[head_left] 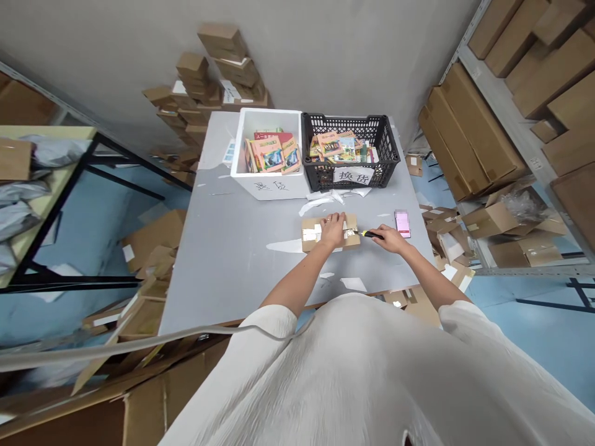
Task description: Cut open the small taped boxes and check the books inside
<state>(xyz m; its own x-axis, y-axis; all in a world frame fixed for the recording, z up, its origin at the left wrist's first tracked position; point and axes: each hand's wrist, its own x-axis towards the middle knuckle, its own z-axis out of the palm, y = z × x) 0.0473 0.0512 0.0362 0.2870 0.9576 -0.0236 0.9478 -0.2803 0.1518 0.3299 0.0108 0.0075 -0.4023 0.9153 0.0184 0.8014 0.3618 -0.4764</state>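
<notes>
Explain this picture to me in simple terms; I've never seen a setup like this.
There is no machine here: these are a person's own bare hands. The single picture comes from a camera worn on the head, looking forward and down, so the white shirt fills the bottom.

The left hand rests on a small cardboard box. The right hand holds a slim black-and-yellow tool, seemingly a cutter, pointed at the box's right end; its tip is too small to make out clearly.

Both work over a grey table. Toward its far edge stand a white bin and a black crate, side by side, both holding colourful booklets. A phone lies to the right, and paper scraps are scattered about.
</notes>
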